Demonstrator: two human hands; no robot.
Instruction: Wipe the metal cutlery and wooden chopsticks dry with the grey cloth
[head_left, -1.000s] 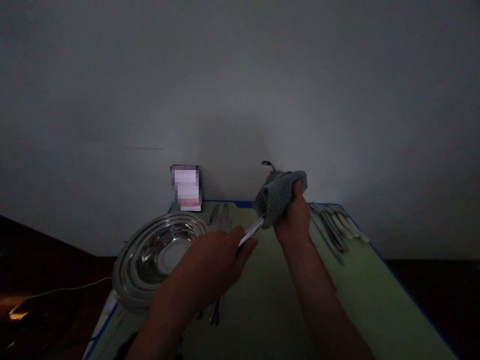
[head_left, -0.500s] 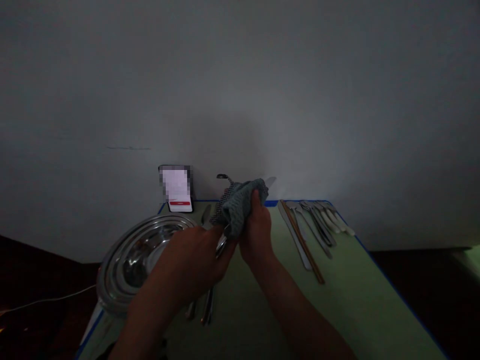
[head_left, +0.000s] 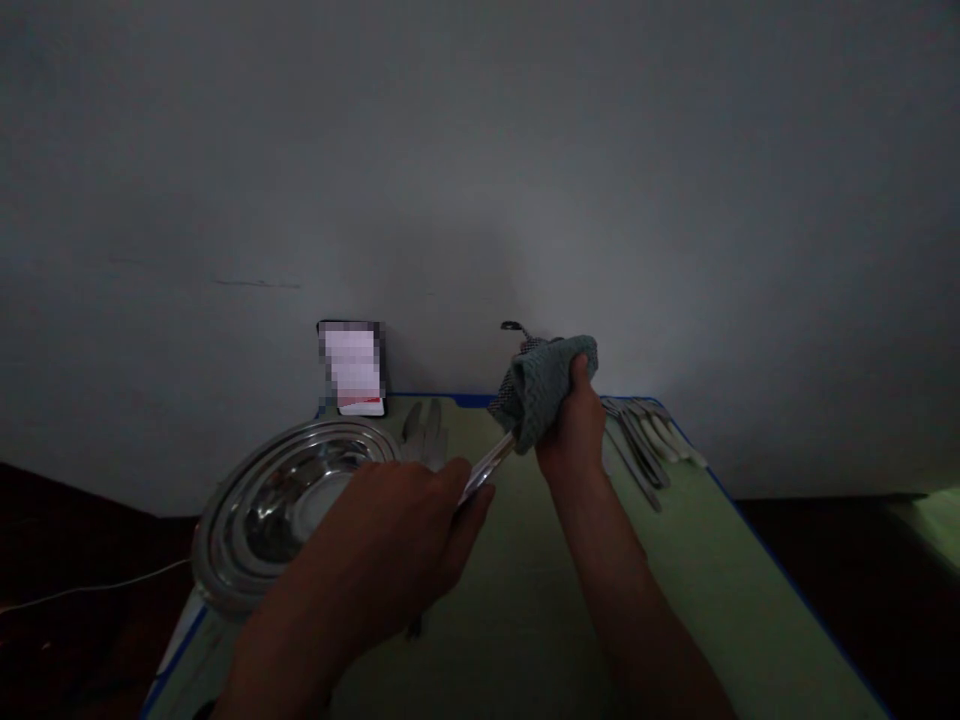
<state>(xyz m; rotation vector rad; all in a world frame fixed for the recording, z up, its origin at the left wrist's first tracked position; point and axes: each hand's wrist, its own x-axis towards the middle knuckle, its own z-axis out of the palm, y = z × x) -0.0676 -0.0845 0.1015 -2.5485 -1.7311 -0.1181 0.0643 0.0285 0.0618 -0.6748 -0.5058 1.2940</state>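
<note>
My left hand (head_left: 420, 520) is closed around the silver handle (head_left: 489, 466) of a table knife, which slants up to the right. The knife's blade end is hidden inside a folded grey-green cloth (head_left: 551, 385). My right hand (head_left: 577, 425) wraps the cloth from the right, its thumb lying on top. A dark loop (head_left: 512, 325) sticks up from the cloth's back edge. Beyond my left hand, several knives (head_left: 431, 430) lie on the green tabletop, their handles mostly covered by that hand.
Left of my hands stands a wide steel bowl (head_left: 225, 540). Behind it a phone (head_left: 352, 365) leans against the wall (head_left: 480, 150). Cutlery (head_left: 637, 445), some with white handles (head_left: 671, 437), lies along the right side of the green table (head_left: 720, 580), which has blue edging.
Both hands have moved right with the cloth and knife. More of the handle shows between my hands, and the blade tip no longer pokes out of the cloth. My right arm now hides the chopsticks.
</note>
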